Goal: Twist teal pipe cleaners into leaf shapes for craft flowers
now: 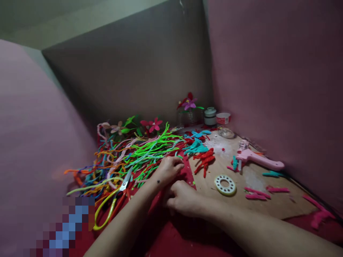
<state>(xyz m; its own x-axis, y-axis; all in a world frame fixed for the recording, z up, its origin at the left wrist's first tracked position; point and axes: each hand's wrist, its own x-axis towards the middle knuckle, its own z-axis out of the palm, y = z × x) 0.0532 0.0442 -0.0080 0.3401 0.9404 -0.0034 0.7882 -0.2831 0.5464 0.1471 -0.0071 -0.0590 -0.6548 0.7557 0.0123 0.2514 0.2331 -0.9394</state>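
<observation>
My left hand [168, 168] is closed, its fingers curled just above the red cloth [166, 232]. Right below it, my right hand [186, 198] is also closed, thumb and fingers pressed together. What either hand grips, if anything, is hidden behind the fingers. Bright green pipe cleaners [150, 148] lie in a loose pile beyond my left hand. Scissors [111, 205] with yellow handles rest beside my left forearm, blades pointing away. Bent red pipe cleaner pieces [205, 160] and teal ones [197, 147] sit past my right hand.
A pink glue gun [258, 159] stands on the brown board [235, 210] at right, near a tape roll [225, 185] and pink pieces [257, 193]. Fuzzy flowers [155, 125], a lidded jar [210, 116] and a tape ring [223, 117] are at the back. Pink walls [276, 71] flank the space.
</observation>
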